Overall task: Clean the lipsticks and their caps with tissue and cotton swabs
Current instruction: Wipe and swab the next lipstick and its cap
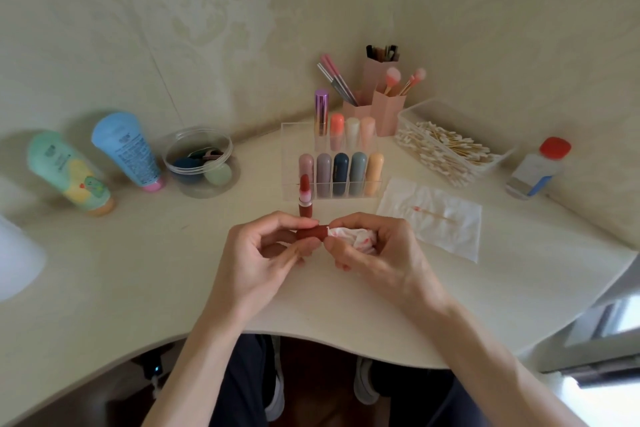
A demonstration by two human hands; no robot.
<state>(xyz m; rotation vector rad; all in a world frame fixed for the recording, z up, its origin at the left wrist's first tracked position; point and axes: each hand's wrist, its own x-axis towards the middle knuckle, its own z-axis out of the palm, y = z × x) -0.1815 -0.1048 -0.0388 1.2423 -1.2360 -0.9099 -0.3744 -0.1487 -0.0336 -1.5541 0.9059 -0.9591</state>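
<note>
My left hand (266, 246) pinches a dark red lipstick cap (311, 232), held sideways above the desk. My right hand (374, 246) grips a crumpled white tissue (356, 237) with red smears, its tip pushed against the cap's open end. The uncapped red lipstick (305, 196) stands upright just behind my hands. A flat tissue (433, 215) lies to the right with a used cotton swab (433, 213) on it. Further back, a clear box of cotton swabs (446, 146) sits open.
A clear acrylic organiser (287, 163) holds several capped lipsticks in front of pink brush holders (384, 107). Two tubes (128, 149) and a round clear jar (201, 163) stand at the left. At the right stands a red-capped bottle (536, 166). The desk's curved front edge (329, 340) is near me.
</note>
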